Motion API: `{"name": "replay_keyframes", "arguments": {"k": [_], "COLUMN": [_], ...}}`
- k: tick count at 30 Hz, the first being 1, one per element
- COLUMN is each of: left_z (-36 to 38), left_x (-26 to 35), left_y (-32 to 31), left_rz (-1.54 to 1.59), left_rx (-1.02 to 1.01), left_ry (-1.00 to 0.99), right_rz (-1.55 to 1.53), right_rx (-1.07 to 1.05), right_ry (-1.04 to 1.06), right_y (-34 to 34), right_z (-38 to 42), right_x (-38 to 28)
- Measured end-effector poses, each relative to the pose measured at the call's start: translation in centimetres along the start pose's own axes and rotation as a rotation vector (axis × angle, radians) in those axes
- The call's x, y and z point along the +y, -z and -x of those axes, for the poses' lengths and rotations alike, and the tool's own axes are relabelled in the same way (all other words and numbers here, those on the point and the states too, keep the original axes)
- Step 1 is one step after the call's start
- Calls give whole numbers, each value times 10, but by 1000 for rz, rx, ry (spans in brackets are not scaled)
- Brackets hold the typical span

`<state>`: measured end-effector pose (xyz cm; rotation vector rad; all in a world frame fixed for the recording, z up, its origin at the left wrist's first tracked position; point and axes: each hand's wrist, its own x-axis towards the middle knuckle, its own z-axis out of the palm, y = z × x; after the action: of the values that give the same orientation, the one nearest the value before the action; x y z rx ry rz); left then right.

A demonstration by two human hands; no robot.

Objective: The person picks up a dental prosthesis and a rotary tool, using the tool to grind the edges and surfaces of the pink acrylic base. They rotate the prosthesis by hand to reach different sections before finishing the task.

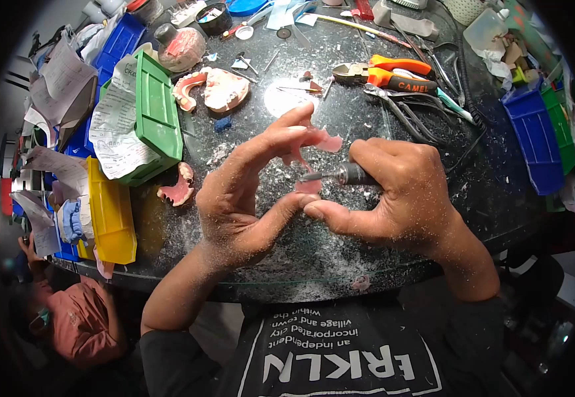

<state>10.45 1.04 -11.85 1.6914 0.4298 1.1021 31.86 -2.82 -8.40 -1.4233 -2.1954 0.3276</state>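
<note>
My left hand (239, 188) pinches a pink denture base (327, 141) between thumb and fingers, over the dusty dark worktop. A curved notch shows in the denture's inner edge. In my right hand (406, 192) is a rotary handpiece (355, 174), gripped by the fingers and pointing left. Its metal bur (312, 176) lies at the denture's inner edge, close above my left thumb. My right thumb reaches to the left thumb tip. White powder and specks cover both hands and wrists.
Pliers with orange handles (400, 65) lie at the back right. A plaster model (226, 90) and another pink denture (178, 185) are on the left. Green (158, 109), yellow (112, 212) and blue bins (532, 135) flank the worktop. A person (82, 317) is at lower left.
</note>
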Motion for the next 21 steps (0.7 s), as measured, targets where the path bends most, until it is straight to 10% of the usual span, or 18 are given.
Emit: {"name": "replay_keyframes", "arguments": {"k": [21], "left_z": [-2], "left_x": [-3], "left_y": [-3], "left_rz": [101], "left_rx": [-6], "left_ry": [-28], "right_rz": [-107], "right_rx": [-14], "right_ry": [-23], "right_y": [-4], "right_z": [1], "right_x": [3]}}
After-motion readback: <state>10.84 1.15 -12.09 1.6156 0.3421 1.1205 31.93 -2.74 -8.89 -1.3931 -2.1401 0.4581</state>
